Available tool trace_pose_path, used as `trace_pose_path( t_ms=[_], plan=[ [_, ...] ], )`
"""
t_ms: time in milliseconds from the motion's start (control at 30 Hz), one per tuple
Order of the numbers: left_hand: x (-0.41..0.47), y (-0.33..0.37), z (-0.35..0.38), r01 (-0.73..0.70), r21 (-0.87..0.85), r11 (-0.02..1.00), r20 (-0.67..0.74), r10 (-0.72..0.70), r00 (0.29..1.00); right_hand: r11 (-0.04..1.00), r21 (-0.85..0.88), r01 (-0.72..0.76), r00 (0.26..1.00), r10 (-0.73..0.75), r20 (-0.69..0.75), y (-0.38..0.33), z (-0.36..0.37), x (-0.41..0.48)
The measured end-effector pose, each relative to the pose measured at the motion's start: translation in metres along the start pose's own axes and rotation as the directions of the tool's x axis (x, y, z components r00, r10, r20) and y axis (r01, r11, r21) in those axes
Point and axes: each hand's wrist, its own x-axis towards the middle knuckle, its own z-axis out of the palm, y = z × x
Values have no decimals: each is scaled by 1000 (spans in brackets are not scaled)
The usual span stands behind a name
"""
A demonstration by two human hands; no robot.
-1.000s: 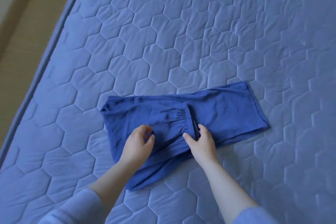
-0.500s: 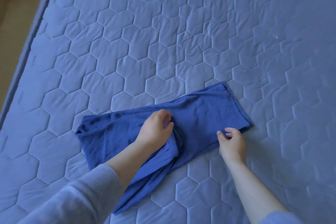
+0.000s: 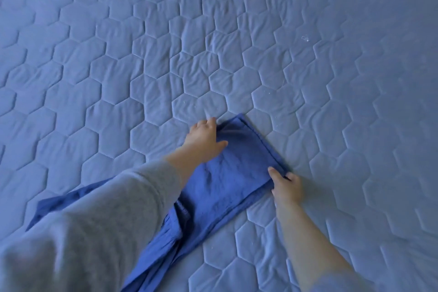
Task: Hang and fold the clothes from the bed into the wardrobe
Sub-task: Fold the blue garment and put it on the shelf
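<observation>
My left hand (image 3: 205, 136) and right hand (image 3: 288, 186) pinch hem corners of the blue trousers (image 3: 227, 173); I judge folding half done, stowing left.

Blue trousers (image 3: 227, 182) lie folded flat on the quilted bed (image 3: 237, 42). Left hand (image 3: 205, 136) pinches the hem's far corner, right hand (image 3: 288, 187) its near corner. Grey sleeve (image 3: 106, 216) overlaps the waistband end.

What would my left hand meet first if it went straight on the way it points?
The left hand sits at the far corner of the blue garment; straight on, it would likely meet only bare quilted mattress, as far as the picture shows.
</observation>
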Motion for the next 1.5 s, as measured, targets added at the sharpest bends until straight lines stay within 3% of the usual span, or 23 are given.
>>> trace_pose_path(
  t_ms=[167,267,533,700,1000,1200,1267,1400,1500],
  plan=[
    [26,19,-4,2,-130,991,14,0,1000,998,58,-25,994,18,105,4,-7,8],
    [28,36,-4,16,-225,974,-22,-21,1000,996,75,44,996,-50,80,1,-10,1],
    [1,38,-28,-117,-287,951,-180,66,981,978,150,146,986,-155,52,-10,-19,-31],
    [-29,11,-60,-144,-209,967,-194,103,976,923,366,118,988,-148,53,-22,-4,-88],
    [-115,-66,-94,-130,-208,970,-317,59,947,895,295,335,908,-390,151,-9,10,-194],
    [-171,-134,-106,18,-265,964,-298,-99,949,852,192,487,809,-522,270,18,28,-258],
    [-185,-157,-107,91,-370,924,-225,-184,957,832,160,532,764,-553,332,25,39,-277],
    [-211,-198,-95,190,-664,723,-74,-316,946,777,56,627,671,-576,466,43,63,-304],
    [-222,-220,-77,223,-768,600,-43,-396,917,706,-44,707,608,-575,548,60,76,-313]
  ],
)
